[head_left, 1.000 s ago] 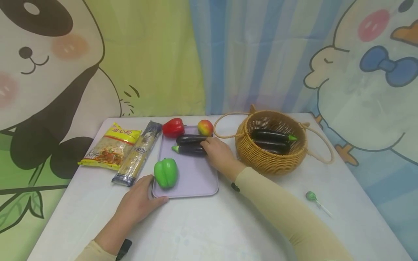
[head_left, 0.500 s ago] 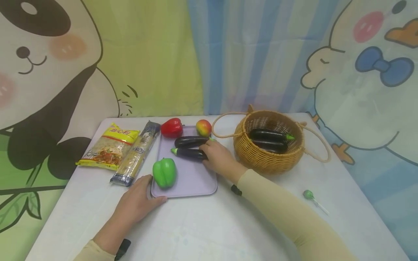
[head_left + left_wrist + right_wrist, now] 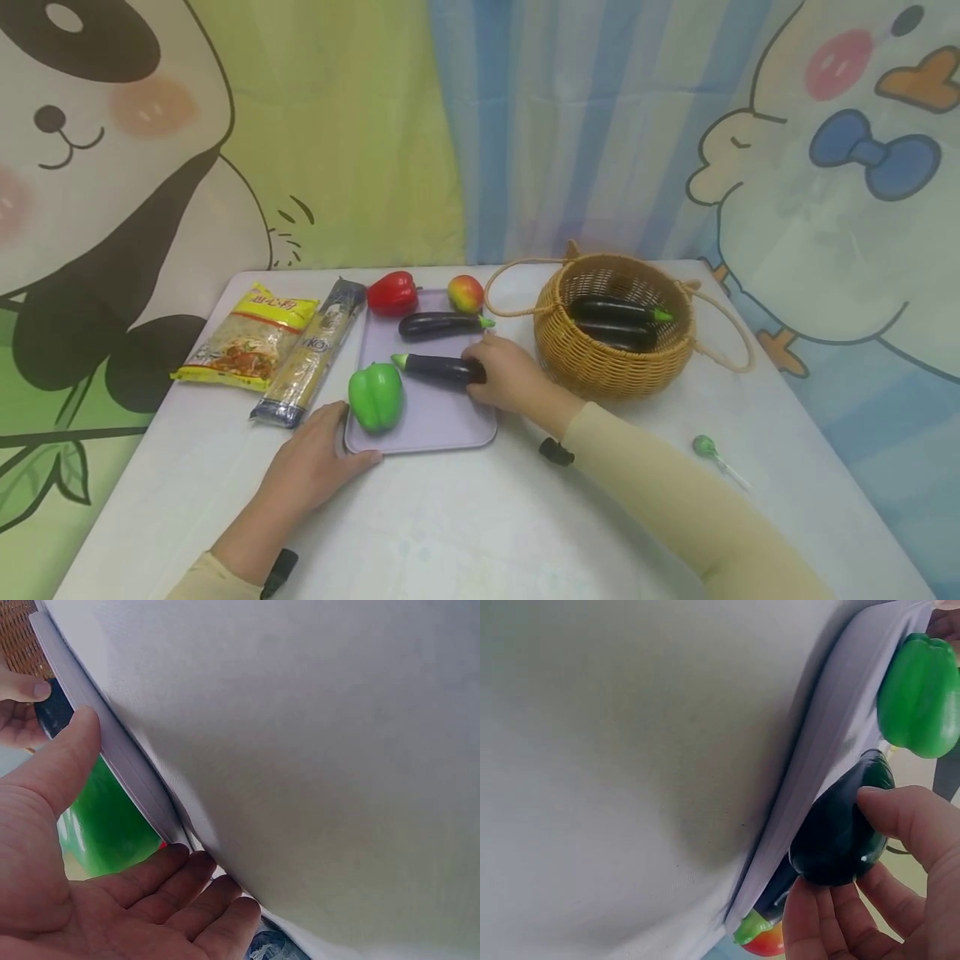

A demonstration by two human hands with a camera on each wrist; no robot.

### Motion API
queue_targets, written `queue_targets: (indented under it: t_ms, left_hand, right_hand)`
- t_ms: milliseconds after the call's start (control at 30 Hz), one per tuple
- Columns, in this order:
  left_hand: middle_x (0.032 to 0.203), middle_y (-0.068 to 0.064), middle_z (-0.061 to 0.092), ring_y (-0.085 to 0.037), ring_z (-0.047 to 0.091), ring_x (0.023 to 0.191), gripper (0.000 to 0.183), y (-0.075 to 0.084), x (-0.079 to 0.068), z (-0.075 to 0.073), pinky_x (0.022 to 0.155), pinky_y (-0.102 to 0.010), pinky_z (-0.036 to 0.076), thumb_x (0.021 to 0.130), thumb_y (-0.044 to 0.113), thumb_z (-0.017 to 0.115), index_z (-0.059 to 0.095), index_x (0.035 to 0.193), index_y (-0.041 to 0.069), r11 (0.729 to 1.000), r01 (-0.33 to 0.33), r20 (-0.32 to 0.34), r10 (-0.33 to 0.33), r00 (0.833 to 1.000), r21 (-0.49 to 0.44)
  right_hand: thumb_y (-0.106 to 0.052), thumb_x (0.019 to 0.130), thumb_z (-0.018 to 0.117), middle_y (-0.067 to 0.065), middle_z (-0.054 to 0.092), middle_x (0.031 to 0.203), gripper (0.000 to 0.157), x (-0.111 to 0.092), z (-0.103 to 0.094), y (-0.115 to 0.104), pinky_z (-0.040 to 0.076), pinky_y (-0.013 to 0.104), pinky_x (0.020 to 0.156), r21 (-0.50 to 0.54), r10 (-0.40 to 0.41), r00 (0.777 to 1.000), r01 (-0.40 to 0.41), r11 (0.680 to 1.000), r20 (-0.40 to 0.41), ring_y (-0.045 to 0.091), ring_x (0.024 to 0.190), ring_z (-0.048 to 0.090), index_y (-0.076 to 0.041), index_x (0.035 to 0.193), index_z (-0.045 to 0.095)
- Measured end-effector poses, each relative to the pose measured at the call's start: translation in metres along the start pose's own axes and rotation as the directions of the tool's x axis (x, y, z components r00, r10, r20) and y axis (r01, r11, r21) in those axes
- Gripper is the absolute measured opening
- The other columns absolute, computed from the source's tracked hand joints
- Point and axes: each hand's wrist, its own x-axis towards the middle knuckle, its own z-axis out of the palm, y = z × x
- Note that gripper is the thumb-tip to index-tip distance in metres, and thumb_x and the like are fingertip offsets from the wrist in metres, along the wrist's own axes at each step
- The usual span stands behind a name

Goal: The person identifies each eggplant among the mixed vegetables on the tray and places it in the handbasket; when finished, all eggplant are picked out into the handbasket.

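— Since we log biggest first, what stands behind?

— Printed curtain (image 3: 525, 125); panda (image 3: 90, 104) at ten o'clock, white bird (image 3: 825, 233) at two. White table (image 3: 487, 533) before it, smooth by the look.

— And on that?

— Wicker basket (image 3: 611, 371), two o'clock from the lilac tray (image 3: 450, 425). Tray flat, low-rimmed, probably slick; anything rounded could roll.

— Hands?

— Left hand (image 3: 311, 458) at the tray's seven o'clock corner, fingers loosely extended against the rim, clenching nothing. Right hand (image 3: 517, 379) at three, pinching an eggplant (image 3: 435, 368) by its fat end, thumb opposite fingers.

— Where's that eggplant exactly?

— Mid-tray, green tip toward nine, second eggplant (image 3: 437, 326) at twelve from it, green pepper (image 3: 376, 397) near the tip at eight. Resting or lifted, cannot tell.

— Handling?

— Glossy. I'd guess a light, stiff imitation, slippery rather than fragile. Surer hold nearer the middle; pinched at one end, its tip might swing.
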Motion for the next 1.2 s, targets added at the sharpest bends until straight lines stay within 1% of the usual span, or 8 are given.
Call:
queue_targets:
  t_ms: [100,233,300,600,800,933,1067,1200]
  left_hand:
    - [0.154,-0.03,0.049,-0.051,0.048,0.142,0.1,-0.001,0.0,0.001,0.115,-0.069,0.043,0.084,0.054,0.083,0.041,0.154,-0.003,1.0,0.0,0.004,0.0,1.0,0.0]
    - [0.155,-0.03,0.049,-0.051,0.048,0.142,0.1,-0.002,0.002,0.002,0.116,-0.069,0.042,0.084,0.053,0.083,0.041,0.154,-0.004,1.0,-0.001,0.004,0.001,1.0,0.001]
    - [0.154,-0.03,0.049,-0.051,0.048,0.142,0.1,-0.002,0.002,0.002,0.116,-0.069,0.043,0.084,0.053,0.083,0.041,0.154,-0.004,1.0,-0.003,0.005,0.003,1.0,0.001]
    - [0.154,-0.031,0.048,-0.052,0.047,0.142,0.1,-0.001,0.002,0.001,0.115,-0.069,0.042,0.083,0.054,0.083,0.041,0.154,-0.004,1.0,-0.004,0.01,0.004,1.0,-0.003]
    - [0.154,-0.031,0.048,-0.051,0.047,0.142,0.1,-0.003,0.003,0.002,0.115,-0.069,0.042,0.084,0.054,0.083,0.041,0.154,-0.004,1.0,-0.015,0.001,0.015,1.0,0.001]
    - [0.154,-0.03,0.049,-0.051,0.048,0.142,0.1,-0.002,0.002,0.002,0.114,-0.07,0.043,0.084,0.055,0.083,0.042,0.154,-0.003,1.0,-0.018,-0.002,0.018,1.0,0.0]
    - [0.154,-0.031,0.049,-0.052,0.048,0.141,0.101,-0.001,0.001,0.002,0.114,-0.071,0.042,0.083,0.055,0.084,0.042,0.154,-0.003,1.0,-0.013,-0.001,0.013,1.0,-0.002]
    - [0.154,-0.032,0.047,-0.052,0.046,0.142,0.102,-0.001,0.001,0.0,0.115,-0.07,0.042,0.083,0.054,0.084,0.041,0.154,-0.004,1.0,0.002,0.008,-0.002,1.0,-0.002]
  right_hand:
    - [-0.025,0.082,0.088,0.007,0.073,0.128,0.05,-0.005,-0.002,0.002,0.05,0.045,0.117,0.041,0.0,1.0,0.001,0.999,-0.014,0.029,0.13,0.063,-0.015,0.128,0.071]
    - [-0.025,0.081,0.089,0.001,0.072,0.112,0.048,-0.014,-0.004,0.004,0.057,0.038,0.099,0.052,-0.005,0.999,0.007,0.999,-0.04,0.018,0.104,0.066,-0.016,0.125,0.073]
    - [-0.025,0.08,0.089,-0.001,0.071,0.11,0.047,-0.02,-0.007,0.006,0.058,0.036,0.097,0.056,-0.003,0.999,0.006,0.998,-0.051,0.015,0.101,0.066,-0.017,0.124,0.073]
    - [-0.024,0.08,0.088,-0.002,0.072,0.109,0.047,-0.044,-0.029,0.01,0.058,0.032,0.09,0.09,-0.036,0.994,0.046,0.995,-0.108,0.013,0.099,0.065,-0.017,0.124,0.074]
    - [-0.021,0.08,0.087,-0.005,0.07,0.103,0.042,-0.057,-0.052,0.012,0.057,0.029,0.084,0.124,-0.047,0.988,0.066,0.99,-0.146,0.011,0.093,0.063,-0.018,0.12,0.075]
    - [-0.019,0.08,0.087,-0.006,0.068,0.1,0.038,-0.065,-0.068,0.014,0.056,0.028,0.079,0.113,-0.066,0.979,0.089,0.99,-0.193,0.012,0.09,0.063,-0.019,0.117,0.075]
    - [-0.017,0.079,0.089,-0.004,0.069,0.1,0.041,-0.073,-0.085,0.016,0.056,0.029,0.076,0.104,-0.072,0.966,0.101,0.989,-0.25,0.015,0.088,0.063,-0.017,0.117,0.075]
    - [-0.018,0.079,0.089,-0.002,0.07,0.106,0.046,-0.081,-0.099,0.02,0.056,0.03,0.077,0.11,-0.049,0.96,0.083,0.99,-0.276,0.016,0.091,0.063,-0.016,0.123,0.075]
